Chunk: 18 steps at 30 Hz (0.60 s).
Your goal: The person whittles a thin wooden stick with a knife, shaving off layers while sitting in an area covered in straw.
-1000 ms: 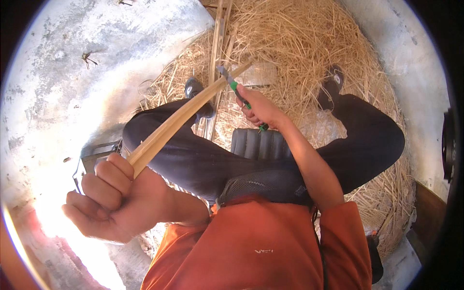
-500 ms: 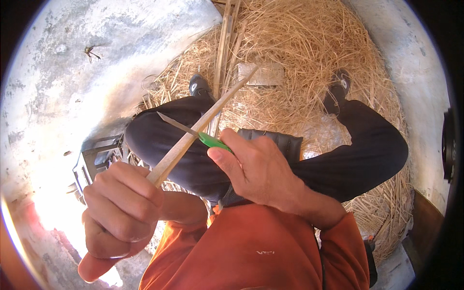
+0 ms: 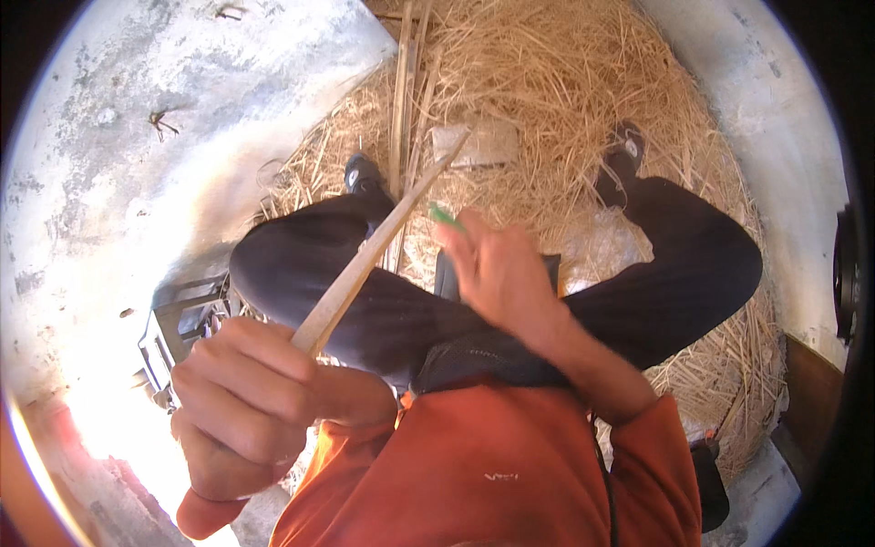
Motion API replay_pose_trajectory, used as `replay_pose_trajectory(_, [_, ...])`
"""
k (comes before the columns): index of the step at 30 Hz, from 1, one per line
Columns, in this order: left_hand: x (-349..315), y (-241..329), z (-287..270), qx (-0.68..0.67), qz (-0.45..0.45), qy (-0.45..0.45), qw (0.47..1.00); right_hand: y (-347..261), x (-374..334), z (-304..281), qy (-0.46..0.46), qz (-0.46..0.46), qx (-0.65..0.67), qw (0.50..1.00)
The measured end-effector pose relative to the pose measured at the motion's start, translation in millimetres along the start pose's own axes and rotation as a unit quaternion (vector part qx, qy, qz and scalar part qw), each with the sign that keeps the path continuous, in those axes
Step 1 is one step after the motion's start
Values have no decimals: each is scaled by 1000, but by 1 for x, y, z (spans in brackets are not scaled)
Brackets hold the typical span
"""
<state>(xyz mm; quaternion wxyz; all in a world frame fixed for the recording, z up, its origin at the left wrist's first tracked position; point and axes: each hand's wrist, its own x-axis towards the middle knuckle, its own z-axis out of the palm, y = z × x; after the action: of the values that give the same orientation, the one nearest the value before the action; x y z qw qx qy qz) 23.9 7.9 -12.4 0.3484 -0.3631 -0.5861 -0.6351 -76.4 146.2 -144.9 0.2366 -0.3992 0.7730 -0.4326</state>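
Toward eight o'clock in the head view, the person's left hand has its fingers curled tightly around the near end of a pale tan, tapered, wooden-looking strip, which slants up to its thin tip at twelve o'clock, above loose golden straw. Just off centre toward three o'clock, the right hand, slightly blurred, has its fingers wrapped around a slim bright-green tool; the tool's working end is too smeared to make out, so whether it touches the strip cannot be told. The step in hand appears to be working the strip with this tool; the next move probably calls for a firm left grip and the tool lined up on the strip, clear of the left fingers. At six o'clock, the orange cloth shirt bears a small pale mark, too small to read surely.
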Motion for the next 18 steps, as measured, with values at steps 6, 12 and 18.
replay_pose_trajectory(6, [5,-9,4,14,22,77,997,6,13,16,46,-53,-24,997])
replay_pose_trajectory(12, [13,-8,0,57,-11,81,995,81,51,29,-35,100,-102,989])
replay_pose_trajectory(18, [10,8,15,202,-78,222,951,32,31,-5,-3,106,146,984])
